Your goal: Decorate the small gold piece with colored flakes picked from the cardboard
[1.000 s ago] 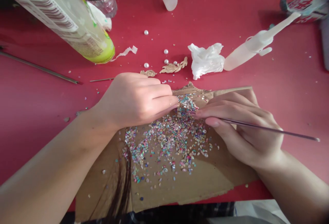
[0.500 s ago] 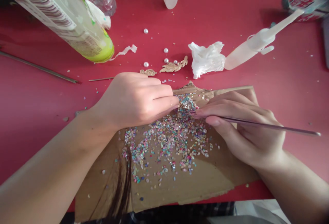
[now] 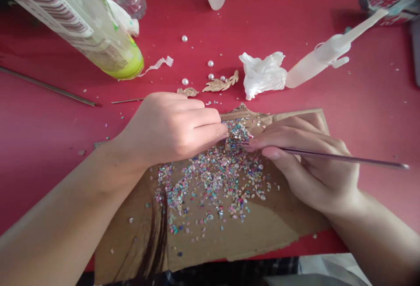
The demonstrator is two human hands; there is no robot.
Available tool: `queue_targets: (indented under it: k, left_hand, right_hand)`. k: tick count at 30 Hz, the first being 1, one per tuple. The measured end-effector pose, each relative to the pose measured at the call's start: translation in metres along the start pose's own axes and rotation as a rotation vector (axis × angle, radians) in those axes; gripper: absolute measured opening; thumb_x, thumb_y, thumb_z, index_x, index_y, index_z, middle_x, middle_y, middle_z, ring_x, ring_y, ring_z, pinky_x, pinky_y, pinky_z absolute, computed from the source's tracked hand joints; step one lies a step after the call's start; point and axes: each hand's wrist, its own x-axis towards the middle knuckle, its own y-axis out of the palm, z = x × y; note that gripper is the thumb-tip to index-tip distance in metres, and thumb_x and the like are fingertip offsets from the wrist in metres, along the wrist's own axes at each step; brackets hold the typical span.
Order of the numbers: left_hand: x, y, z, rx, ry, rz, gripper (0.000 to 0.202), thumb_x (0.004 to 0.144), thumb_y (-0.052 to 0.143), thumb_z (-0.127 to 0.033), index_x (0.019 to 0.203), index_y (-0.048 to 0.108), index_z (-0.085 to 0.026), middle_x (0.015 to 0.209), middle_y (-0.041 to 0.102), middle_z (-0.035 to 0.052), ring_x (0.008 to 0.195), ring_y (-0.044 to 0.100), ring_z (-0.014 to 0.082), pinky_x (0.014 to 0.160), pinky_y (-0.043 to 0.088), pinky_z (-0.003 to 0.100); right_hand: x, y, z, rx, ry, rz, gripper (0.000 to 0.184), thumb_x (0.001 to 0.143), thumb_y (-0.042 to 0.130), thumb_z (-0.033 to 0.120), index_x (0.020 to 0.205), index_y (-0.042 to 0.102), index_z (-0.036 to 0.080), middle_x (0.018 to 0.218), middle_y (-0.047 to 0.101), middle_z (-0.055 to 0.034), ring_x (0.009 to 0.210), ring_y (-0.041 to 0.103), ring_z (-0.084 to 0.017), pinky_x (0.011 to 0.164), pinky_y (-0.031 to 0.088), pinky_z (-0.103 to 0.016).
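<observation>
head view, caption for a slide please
Right hand holding a thin metal tool, left hand nearby, colourful stones scattered across cardboard

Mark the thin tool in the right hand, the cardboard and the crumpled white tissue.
Thin tool (image 3: 344, 158): head view, on the middle of its shaft.
Cardboard (image 3: 259, 229): head view, on its bare near part.
Crumpled white tissue (image 3: 263, 75): head view, on its middle.

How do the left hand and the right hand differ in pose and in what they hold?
The left hand pinches a small, partly hidden gold-coloured piece, while the right hand holds a slim metallic tool. The left hand shows mainly its back; the right hand shows its thumb side. Both hands are close to the coloured chips on the cardboard.
</observation>
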Motion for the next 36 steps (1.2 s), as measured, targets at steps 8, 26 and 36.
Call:
queue_targets:
  k: [8, 26, 36]
  left_hand:
    - [0.0, 0.002, 0.002, -0.104, 0.017, -0.097, 0.005, 0.089, 0.07, -0.027, 0.093, 0.071, -0.023, 0.089, 0.078, -0.005, 0.074, 0.073, 0.0127, 0.057, 0.044, 0.028]
    - [0.004, -0.001, -0.002, -0.151, 0.016, 0.065, 0.014, 0.096, 0.059, -0.021, 0.095, 0.073, -0.025, 0.093, 0.077, -0.007, 0.07, 0.066, 0.0128, 0.058, 0.04, 0.03]
    - [0.004, -0.001, -0.004, -0.14, -0.001, 0.105, 0.016, 0.097, 0.059, -0.021, 0.094, 0.074, -0.025, 0.092, 0.076, -0.0061, 0.071, 0.063, 0.0111, 0.06, 0.038, 0.028]
  right_hand:
    - [0.006, 0.011, -0.009, 0.484, 0.18, -0.509, 0.01, 0.095, 0.065, 0.015, 0.098, 0.073, 0.021, 0.084, 0.077, 0.0008, 0.077, 0.075, -0.014, 0.069, 0.058, -0.029]
    - [0.008, 0.007, -0.008, 0.366, 0.183, -0.035, 0.019, 0.099, 0.059, 0.027, 0.081, 0.065, 0.022, 0.074, 0.068, 0.0018, 0.066, 0.066, -0.01, 0.061, 0.053, -0.022]
    - [0.009, 0.007, -0.008, 0.212, 0.111, 0.085, 0.02, 0.1, 0.055, 0.026, 0.084, 0.064, 0.019, 0.072, 0.067, 0.0002, 0.063, 0.064, -0.012, 0.057, 0.049, -0.022]
